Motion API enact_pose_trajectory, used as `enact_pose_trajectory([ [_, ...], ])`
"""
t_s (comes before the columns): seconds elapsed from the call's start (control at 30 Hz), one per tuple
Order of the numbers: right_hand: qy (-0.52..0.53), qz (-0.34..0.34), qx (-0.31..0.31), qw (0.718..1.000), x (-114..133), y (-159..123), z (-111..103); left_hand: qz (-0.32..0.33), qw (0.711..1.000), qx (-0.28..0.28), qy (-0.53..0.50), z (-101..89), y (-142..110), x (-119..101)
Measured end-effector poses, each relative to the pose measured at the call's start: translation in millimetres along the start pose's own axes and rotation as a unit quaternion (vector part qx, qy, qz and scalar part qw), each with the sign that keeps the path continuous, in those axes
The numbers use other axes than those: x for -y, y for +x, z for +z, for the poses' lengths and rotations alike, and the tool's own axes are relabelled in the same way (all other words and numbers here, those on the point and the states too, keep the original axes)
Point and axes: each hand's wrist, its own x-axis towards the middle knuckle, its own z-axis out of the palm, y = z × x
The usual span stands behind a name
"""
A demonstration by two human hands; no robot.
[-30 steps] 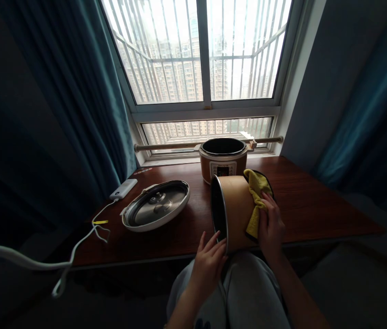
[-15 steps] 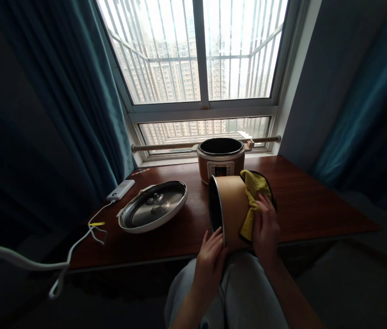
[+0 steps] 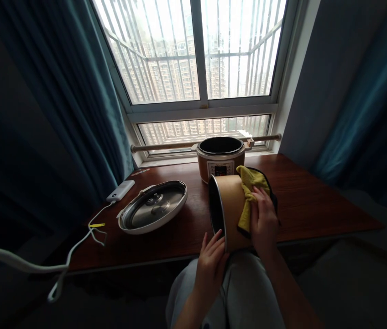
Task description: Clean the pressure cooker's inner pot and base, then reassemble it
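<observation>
Two hands [image 3: 210,261] at tipped pot [image 3: 232,208], yellow cloth [image 3: 246,182] under right

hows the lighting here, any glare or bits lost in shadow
All in the head view: window panes washed out nearly white; left curtain sunk in shadow toward the edge; highlights on the pressure cooker lid; dark mouth on the gold inner pot.

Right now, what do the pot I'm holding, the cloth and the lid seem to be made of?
Pot: probably metal, going by its thin, bright rim; satin gold outside, dark inside, perhaps coated.
Cloth: matte yellow fabric, perhaps microfibre, judging by its soft folds.
Lid: glossy metal inside, shown by reflections; its smooth white outer edge looks like plastic.
</observation>
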Motion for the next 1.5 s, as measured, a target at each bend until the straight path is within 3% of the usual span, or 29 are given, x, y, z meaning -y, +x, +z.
enact_pose_trajectory([
  [0.13,0.028,0.059,-0.03,0.997,-13.3,-5.3,1.4,0.011,0.999,-0.005,0.031,8.0,-2.4,7.5],
  [0.37,0.026,0.042,-0.056,0.997,-11.1,-19.0,1.6,-0.002,0.999,0.029,0.044,0.1,-5.4,8.1],
  [0.57,0.008,0.029,-0.061,0.998,-10.2,-21.3,-1.0,-0.024,1.0,0.002,0.003,-0.4,-3.7,2.0],
  [0.67,-0.014,0.009,-0.041,0.999,1.9,-15.2,0.3,-0.021,1.0,-0.014,-0.005,4.1,-5.1,3.6],
  [0.9,-0.021,-0.134,0.077,0.988,43.6,8.7,11.1,-0.001,0.999,-0.046,-0.005,9.1,-11.8,10.5],
  [1.0,-0.027,-0.099,0.08,0.992,33.5,18.1,8.0,-0.009,0.999,-0.037,0.012,7.4,-12.7,10.2],
  [1.2,0.036,0.062,0.027,0.997,-14.3,27.1,1.2,0.002,0.998,-0.002,0.059,12.9,-15.9,12.7],
  [1.37,0.089,0.081,0.012,0.993,-21.9,14.6,0.5,0.01,0.996,-0.001,0.085,20.5,-17.8,20.2],
  [1.5,0.085,0.072,0.009,0.994,-21.9,4.8,-1.0,0.011,0.998,0.009,0.068,14.3,-17.1,14.5],
])
